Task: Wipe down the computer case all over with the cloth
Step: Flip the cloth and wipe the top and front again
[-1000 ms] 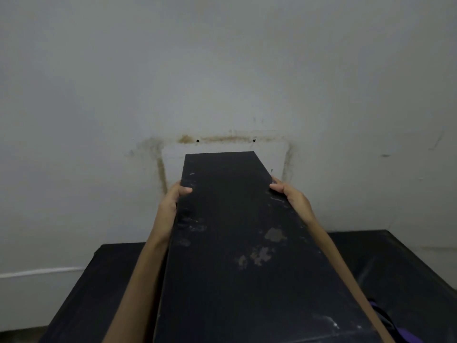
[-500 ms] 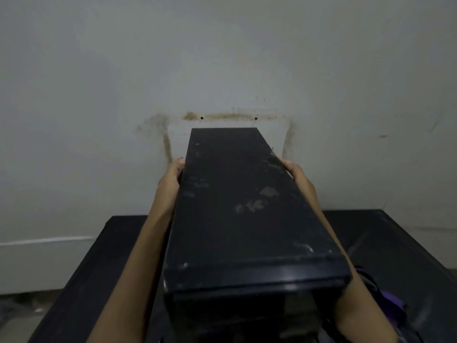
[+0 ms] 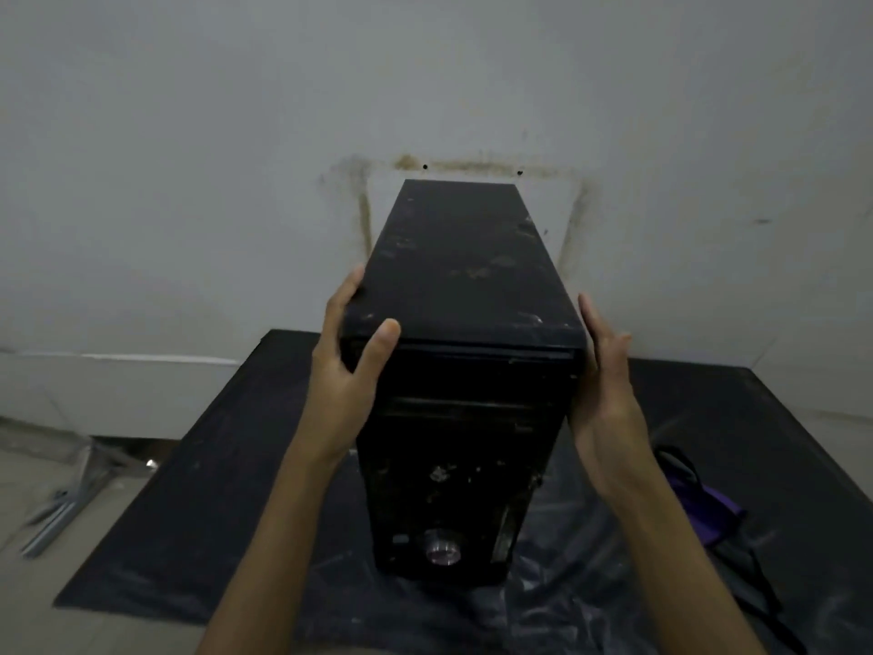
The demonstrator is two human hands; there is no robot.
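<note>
Standing upright on the dark surface [image 3: 189,512], the dusty computer case [image 3: 467,295] shows me its front panel. My left hand [image 3: 340,366] grips its upper left corner, thumb on the front edge, while my right hand [image 3: 604,385] lies flat, fingers straight, against the upper right side. A purple cloth [image 3: 708,508] lies on the surface to the right, apart from both hands.

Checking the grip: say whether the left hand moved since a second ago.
Yes. The left hand drew back from the wall's screw holes, nearer the camera, to the computer case front.
</note>
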